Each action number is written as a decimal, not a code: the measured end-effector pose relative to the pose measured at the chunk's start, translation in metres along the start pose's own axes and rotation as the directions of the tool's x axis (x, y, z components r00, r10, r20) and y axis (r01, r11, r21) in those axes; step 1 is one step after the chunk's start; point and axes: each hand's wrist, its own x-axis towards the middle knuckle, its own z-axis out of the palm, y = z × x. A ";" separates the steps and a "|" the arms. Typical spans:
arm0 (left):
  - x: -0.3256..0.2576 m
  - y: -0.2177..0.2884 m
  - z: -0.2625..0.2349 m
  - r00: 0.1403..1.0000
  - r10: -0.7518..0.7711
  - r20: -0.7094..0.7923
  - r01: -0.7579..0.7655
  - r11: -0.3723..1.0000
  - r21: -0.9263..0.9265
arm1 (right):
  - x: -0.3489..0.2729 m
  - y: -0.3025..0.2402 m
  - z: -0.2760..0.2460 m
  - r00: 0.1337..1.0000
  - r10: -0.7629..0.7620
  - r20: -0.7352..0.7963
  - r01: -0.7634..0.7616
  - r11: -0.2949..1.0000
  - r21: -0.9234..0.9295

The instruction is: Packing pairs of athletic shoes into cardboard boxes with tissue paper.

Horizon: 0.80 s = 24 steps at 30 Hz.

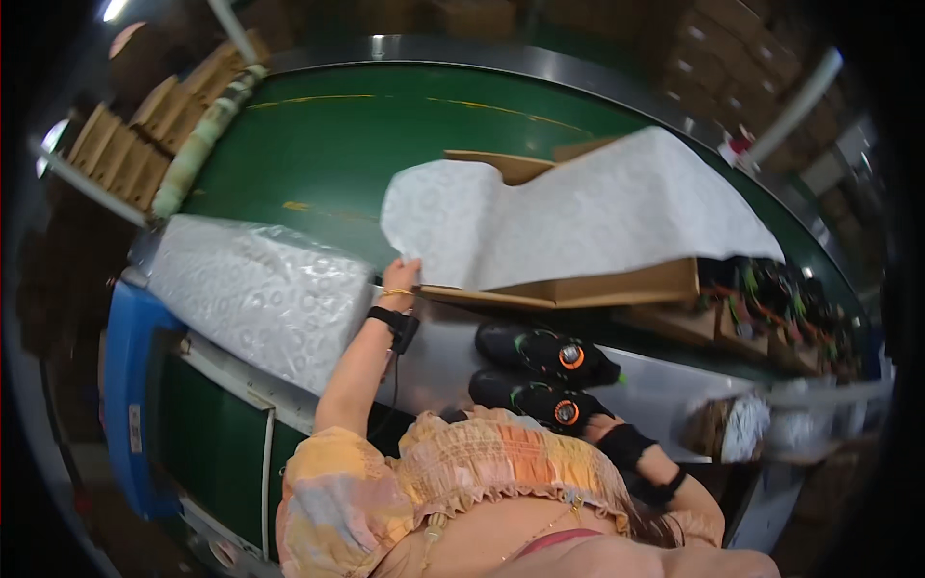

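My left hand (403,276) is closed on the near left edge of a sheet of white patterned wrapping paper (588,217). The paper lies draped over an open cardboard box (597,286) and covers most of its inside. A pair of black shoes with round orange labels lies side by side on the metal ledge in front of me: the farther shoe (540,353) and the nearer shoe (525,397). At the right end of the nearer shoe, my right hand (601,426) grips it, its fingers partly hidden. Dark bands circle both wrists.
A plastic-covered stack of patterned paper (260,289) lies left of my left arm. Beyond the metal ledge (434,347) runs a green conveyor belt (318,144). More dark shoes in boxes (780,308) stand at the right. A blue plastic bin (135,385) is at the left.
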 end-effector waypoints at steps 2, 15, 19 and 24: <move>-0.002 -0.009 -0.001 1.000 0.005 0.013 -0.005 0.999 -0.043 | 0.015 -0.046 -0.010 0.937 0.039 -0.346 -0.209 0.857 -0.470; 0.015 -0.012 -0.006 0.840 0.541 0.034 -0.492 0.734 0.467 | 0.160 -0.094 -0.182 0.861 0.385 -0.332 -0.067 0.732 0.678; -0.006 0.029 -0.004 0.727 0.678 0.105 -0.615 0.576 0.538 | 0.261 -0.036 -0.157 0.761 0.586 -0.280 -0.070 0.503 0.862; -0.034 0.063 0.032 0.739 0.641 0.207 -0.649 0.595 0.474 | 0.351 0.011 -0.071 0.689 0.011 -0.725 -0.226 0.953 -0.200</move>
